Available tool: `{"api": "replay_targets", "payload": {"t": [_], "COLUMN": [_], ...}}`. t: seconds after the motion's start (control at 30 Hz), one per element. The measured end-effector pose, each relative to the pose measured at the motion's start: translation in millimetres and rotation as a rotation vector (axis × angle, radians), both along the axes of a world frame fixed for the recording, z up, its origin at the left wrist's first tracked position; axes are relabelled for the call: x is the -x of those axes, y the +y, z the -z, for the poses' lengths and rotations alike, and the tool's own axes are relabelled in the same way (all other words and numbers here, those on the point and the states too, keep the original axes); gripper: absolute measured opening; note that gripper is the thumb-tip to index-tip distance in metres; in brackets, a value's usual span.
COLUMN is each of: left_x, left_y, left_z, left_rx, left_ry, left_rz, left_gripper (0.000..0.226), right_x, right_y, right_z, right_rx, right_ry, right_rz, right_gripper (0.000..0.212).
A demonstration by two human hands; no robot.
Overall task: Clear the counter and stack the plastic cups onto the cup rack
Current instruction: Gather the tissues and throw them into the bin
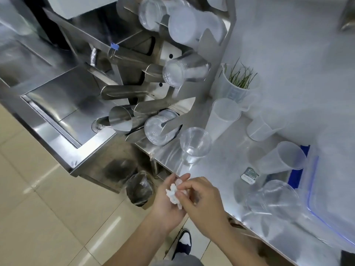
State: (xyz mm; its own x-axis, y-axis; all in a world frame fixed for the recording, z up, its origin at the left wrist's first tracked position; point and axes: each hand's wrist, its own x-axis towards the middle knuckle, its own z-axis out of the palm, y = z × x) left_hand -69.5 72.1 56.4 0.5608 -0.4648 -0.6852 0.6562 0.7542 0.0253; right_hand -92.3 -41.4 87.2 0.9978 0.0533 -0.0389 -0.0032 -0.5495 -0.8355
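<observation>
I hold crumpled tissue between my cupped left hand and pinching right hand; best drop it cleanly into the bin below the counter edge.

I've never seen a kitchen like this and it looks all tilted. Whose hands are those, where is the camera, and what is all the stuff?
The camera sits on a person's head and looks down, so you see their own two hands; that is why everything looks tilted. The left hand lies palm up with a crumpled white tissue in it, and the fingers of the right hand are pinching that tissue too. Below them on the floor is a small bin with a bag in it.

The shiny metal surface is the counter. On it stand plastic cups: a clear cup near the edge and some cloudy ones further back. A jug holds green stalks. The metal frame with tubes is the cup rack, and stacks of cups already lie in it.
</observation>
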Motion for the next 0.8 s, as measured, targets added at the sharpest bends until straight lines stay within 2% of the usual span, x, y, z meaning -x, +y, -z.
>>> {"api": "replay_targets", "payload": {"t": [0.1, 0.2, 0.33, 0.47, 0.53, 0.63, 0.7, 0.8], "left_x": [-9, -12, -16, -23, -28, -31, -33, -35], "left_y": [11, 11, 9, 6, 4, 0, -2, 0], "left_z": [-8, -13, -11, -4, -1, 1, 1, 0], "left_rx": [0.006, -0.025, -0.080, -0.170, -0.215, -0.230, -0.188, -0.082], "left_ry": [0.005, -0.009, -0.061, -0.063, -0.091, -0.083, -0.043, 0.049], "left_rz": [0.073, 0.106, 0.157, 0.192, 0.211, 0.248, 0.226, 0.166], "left_gripper": [0.041, 0.036, 0.023, 0.025, 0.029, 0.033, 0.026, 0.021], "right_x": [1, 0, 1, 4, 5, 6, 5, -5], "right_y": [9, 14, 17, 18, 14, 4, -7, -33], "right_z": [4, 7, 10, 6, 6, 2, 3, 15], "right_rx": [0.153, 0.261, 0.431, 0.543, 0.529, 0.334, 0.225, 0.195], "right_ry": [-0.071, -0.117, -0.178, -0.197, -0.189, -0.185, -0.219, -0.144], "right_rz": [-0.060, -0.055, -0.088, -0.179, -0.217, -0.199, -0.094, 0.207], "right_gripper": [0.009, 0.006, 0.016, 0.026, 0.029, 0.033, 0.030, 0.030]}}
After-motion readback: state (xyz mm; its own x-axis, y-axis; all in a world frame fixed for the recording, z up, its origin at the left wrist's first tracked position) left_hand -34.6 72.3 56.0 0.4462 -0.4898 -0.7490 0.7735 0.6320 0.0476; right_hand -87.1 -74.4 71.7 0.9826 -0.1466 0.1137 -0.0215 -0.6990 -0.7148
